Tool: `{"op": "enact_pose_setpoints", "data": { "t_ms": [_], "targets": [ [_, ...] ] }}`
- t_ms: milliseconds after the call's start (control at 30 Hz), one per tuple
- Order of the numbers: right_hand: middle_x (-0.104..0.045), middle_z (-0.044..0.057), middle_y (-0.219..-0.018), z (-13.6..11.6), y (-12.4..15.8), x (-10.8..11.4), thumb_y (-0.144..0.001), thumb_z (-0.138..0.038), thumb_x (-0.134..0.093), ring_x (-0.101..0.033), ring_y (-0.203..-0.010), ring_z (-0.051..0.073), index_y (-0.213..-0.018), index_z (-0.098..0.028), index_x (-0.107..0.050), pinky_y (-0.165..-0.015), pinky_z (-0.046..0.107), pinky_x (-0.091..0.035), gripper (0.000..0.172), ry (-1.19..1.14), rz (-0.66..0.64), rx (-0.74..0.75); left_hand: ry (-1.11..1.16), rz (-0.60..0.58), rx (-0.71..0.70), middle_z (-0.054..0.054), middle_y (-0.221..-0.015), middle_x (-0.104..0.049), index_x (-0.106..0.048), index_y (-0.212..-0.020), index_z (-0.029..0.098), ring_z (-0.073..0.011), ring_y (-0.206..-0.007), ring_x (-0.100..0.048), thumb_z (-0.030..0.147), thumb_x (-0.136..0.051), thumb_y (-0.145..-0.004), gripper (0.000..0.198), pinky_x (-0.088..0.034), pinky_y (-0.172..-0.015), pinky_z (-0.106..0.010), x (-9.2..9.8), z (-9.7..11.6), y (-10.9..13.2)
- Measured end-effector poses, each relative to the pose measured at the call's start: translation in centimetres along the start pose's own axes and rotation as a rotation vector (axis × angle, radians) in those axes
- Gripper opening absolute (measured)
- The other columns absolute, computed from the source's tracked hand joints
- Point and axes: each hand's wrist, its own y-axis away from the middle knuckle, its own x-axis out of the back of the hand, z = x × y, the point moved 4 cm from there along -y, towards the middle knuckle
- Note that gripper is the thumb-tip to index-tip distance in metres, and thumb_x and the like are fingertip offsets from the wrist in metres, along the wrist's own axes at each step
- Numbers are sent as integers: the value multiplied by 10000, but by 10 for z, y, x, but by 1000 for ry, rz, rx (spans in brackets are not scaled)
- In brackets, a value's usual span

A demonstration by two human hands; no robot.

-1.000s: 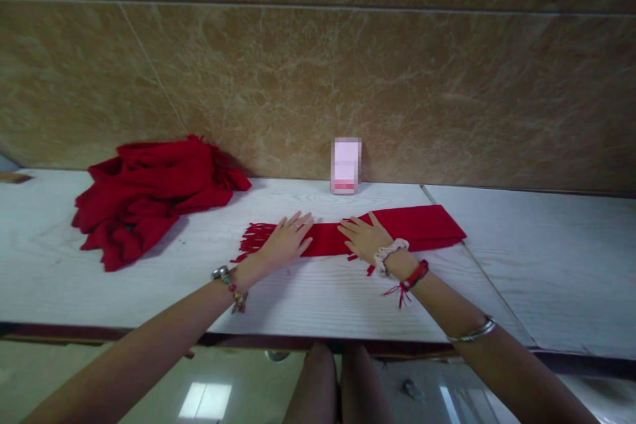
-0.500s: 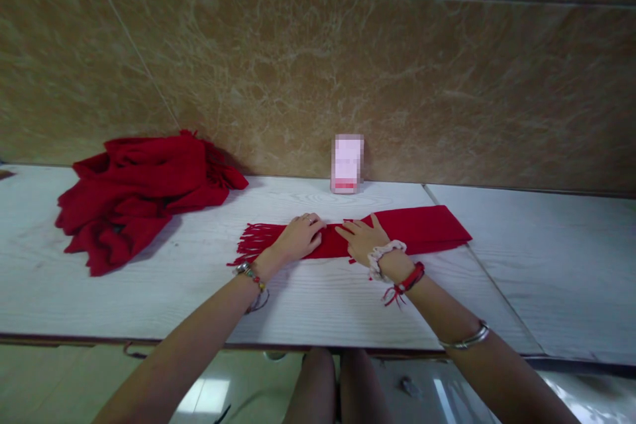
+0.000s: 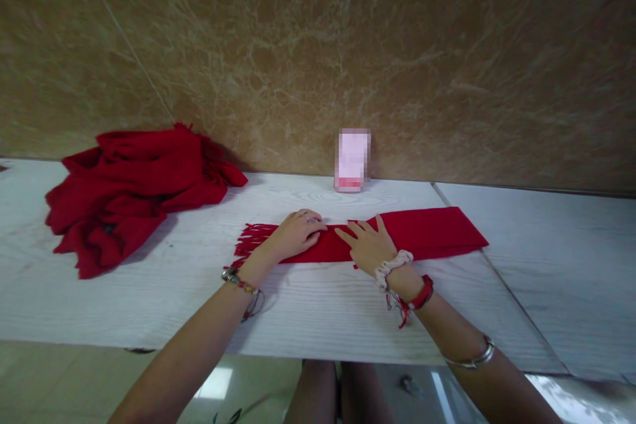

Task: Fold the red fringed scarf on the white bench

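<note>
A red scarf [image 3: 432,228] lies folded lengthwise into a narrow strip on the white table, its fringe [image 3: 251,238] spread at the left end. My left hand [image 3: 295,235] rests on the thinner left part of the scarf, fingers slightly bent, thumb apart from them, gripping nothing. Flat on the scarf's middle, by the step where the wider folded part begins, lies my right hand [image 3: 368,242] with fingers spread. The fabric under both palms is hidden.
At the back left is a crumpled red cloth heap [image 3: 144,192] with fringe. A phone-like object [image 3: 352,159], its face pixelated, leans against the brown marbled wall [image 3: 278,59]. The white table [image 3: 163,305] has a seam on the right and its front edge near my legs.
The view has shifted slightly, tilting down. Both hands stay on the scarf in nearly the same places; the scarf itself looks unchanged.
</note>
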Motion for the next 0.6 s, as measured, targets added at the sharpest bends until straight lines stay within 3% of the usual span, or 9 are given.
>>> {"op": "enact_pose_setpoints", "data": {
  "t_ms": [200, 333, 433, 600],
  "targets": [
    [-536, 140, -1202, -6, 3, 4, -808, -135, -426, -437, -1127, 263, -1090, -123, -583, -988, 517, -243, 323, -20, 169, 75, -143, 12, 145, -60, -949, -630, -669, -790, 168, -216, -947, -521, 181, -502, -785, 168, -413, -820, -370, 14, -1, 1],
    [-604, 129, -1099, -10, 4, -1, -795, -104, -435, -517, -1032, 220, -1111, -81, -566, -964, 401, -336, 343, -36, 207, 168, -200, 60, 239, -76, -942, -636, -668, -705, 154, -231, -954, -524, 160, -490, -775, 192, -416, -824, -384, 17, -7, 1],
    [-604, 130, -1110, -11, 4, -5, -798, -85, -414, -534, -1014, 223, -1114, -88, -570, -934, 393, -370, 352, -15, 230, 167, -138, 55, 166, -77, -992, -615, -664, -841, 163, -216, -965, -519, 165, -499, -767, 181, -420, -832, -357, 14, -6, 0],
    [-575, 138, -1162, -12, 4, -7, -787, -86, -426, -528, -1029, 235, -1094, -93, -583, -903, 403, -390, 345, -14, 253, 169, 29, -83, -19, -72, -1040, -587, -593, -1064, 180, -177, -969, -513, 212, -490, -785, 299, -403, -872, -310, 5, 2, 3]
  ]
}}
